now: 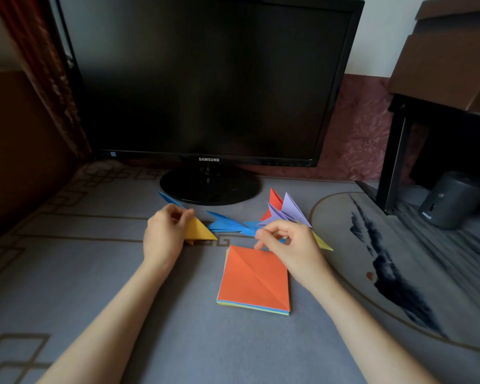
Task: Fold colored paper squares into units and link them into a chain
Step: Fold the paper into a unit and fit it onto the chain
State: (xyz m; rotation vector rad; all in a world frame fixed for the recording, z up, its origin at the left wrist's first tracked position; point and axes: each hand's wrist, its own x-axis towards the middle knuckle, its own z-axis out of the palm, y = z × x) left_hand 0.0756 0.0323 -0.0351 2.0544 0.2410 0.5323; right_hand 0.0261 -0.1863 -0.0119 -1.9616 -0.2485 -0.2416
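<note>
My left hand [164, 234] pinches a folded yellow-orange triangular unit [200, 231] on the grey table mat. To its right lies a chain of linked units: blue ones [227, 224], then purple [288, 210] and red [273, 202] points standing up, and a yellow tip [323, 242]. My right hand [286, 245] hovers with curled fingers at the near end of that chain; whether it grips paper is hidden. A stack of paper squares [254, 281], orange sheet on top with a diagonal crease, lies below the right hand.
A black Samsung monitor [205, 79] on a round base [209, 187] stands right behind the paper. A dark cylinder speaker [452, 200] and a black stand with cardboard boxes [449, 59] fill the right. A curtain hangs at the left.
</note>
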